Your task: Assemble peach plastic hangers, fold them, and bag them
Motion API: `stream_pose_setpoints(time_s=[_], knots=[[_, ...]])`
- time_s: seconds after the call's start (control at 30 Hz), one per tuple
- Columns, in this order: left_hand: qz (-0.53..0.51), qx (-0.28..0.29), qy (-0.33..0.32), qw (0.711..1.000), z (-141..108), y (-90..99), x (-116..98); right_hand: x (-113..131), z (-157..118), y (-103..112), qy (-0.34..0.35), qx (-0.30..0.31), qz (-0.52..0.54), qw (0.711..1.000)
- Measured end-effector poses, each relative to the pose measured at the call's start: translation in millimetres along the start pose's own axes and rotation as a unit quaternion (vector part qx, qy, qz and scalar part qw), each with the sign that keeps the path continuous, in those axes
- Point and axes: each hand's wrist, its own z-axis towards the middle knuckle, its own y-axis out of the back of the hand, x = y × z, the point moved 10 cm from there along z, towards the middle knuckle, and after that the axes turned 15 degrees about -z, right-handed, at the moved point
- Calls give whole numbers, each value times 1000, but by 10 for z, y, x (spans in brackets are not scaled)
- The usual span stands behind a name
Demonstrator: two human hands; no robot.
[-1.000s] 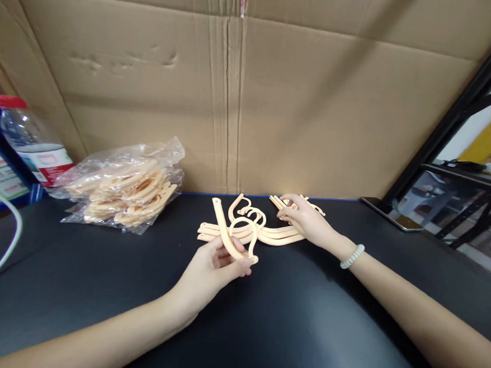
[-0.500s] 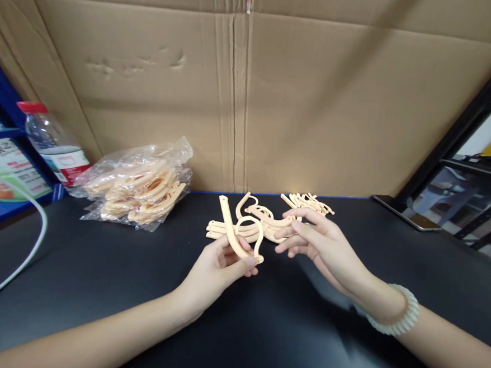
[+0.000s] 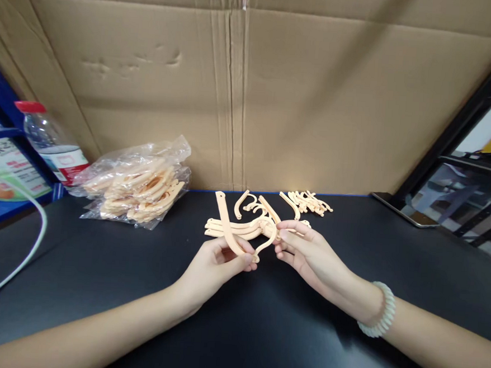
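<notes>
My left hand (image 3: 218, 263) is closed on the lower end of a long curved beige strip (image 3: 226, 221), where a beige hook (image 3: 265, 243) joins it. My right hand (image 3: 308, 250) pinches a second beige strip (image 3: 269, 210) by its lower end, close beside the hook. Behind the hands, several curved beige strips (image 3: 225, 228) lie stacked on the black table (image 3: 138, 277). Small beige hooks and strips (image 3: 311, 203) form a pile further back on the right.
Clear plastic bags of beige parts (image 3: 144, 191) lie at the left, beside a red-capped bottle (image 3: 59, 143). A white cable (image 3: 30, 258) runs along the left edge. A phone-like flat object (image 3: 405, 211) lies at the back right, before cardboard (image 3: 318, 99).
The right hand has moved slightly left and now grips a second strip by its end. The hook at my left hand has swung to the right, away from the long strip.
</notes>
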Motion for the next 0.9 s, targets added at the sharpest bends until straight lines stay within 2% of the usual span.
stream_pose_setpoints(time_s=[0.3, 0.47, 0.73, 0.9], knots=[[-27, -18, 16, 999, -3, 10, 8, 9, -35, -131, 4, 38, -4, 999], [-30, 0, 17, 999, 4, -16, 25, -57, -28, -234, -7, 73, -70, 995], [-25, 48, 6, 999, 6, -75, 20, -71, -19, -278, 19, 100, -107, 989], [-45, 49, 5, 998, 5, -80, 16, -44, -34, -343, 45, 131, -138, 981]])
